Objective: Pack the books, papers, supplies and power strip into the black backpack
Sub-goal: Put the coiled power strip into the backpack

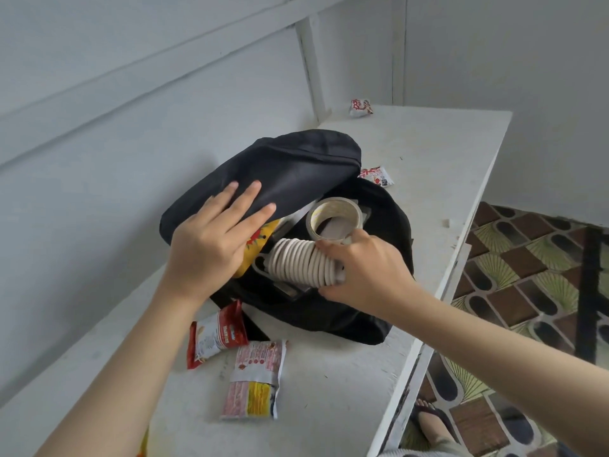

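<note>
The stack of thin tape rolls point(303, 262) sits in the mouth of the black backpack point(382, 222), lying on its side like a ribbed cream tube. Just behind it, touching, stands a wide tape roll point(333, 219), hollow core facing up. These look light and stiff, but the thin rings are loose against each other and would likely fan apart if held by one end. Clamping across the whole row is the sensible hold. The right hand point(359, 272) does just that, fingers curled over the top of the rings and thumb below. Whether it also grips the wide roll I cannot tell.

The left hand point(211, 239) lies flat with straight fingers on the soft top flap point(296, 166), holding the opening wide. A yellow printed item point(260, 239) and something white show inside. The bag rests on a white table point(428, 143) against the wall, with a red snack packet point(216, 334) and a pink-and-white packet point(255, 377) near its front edge.
</note>
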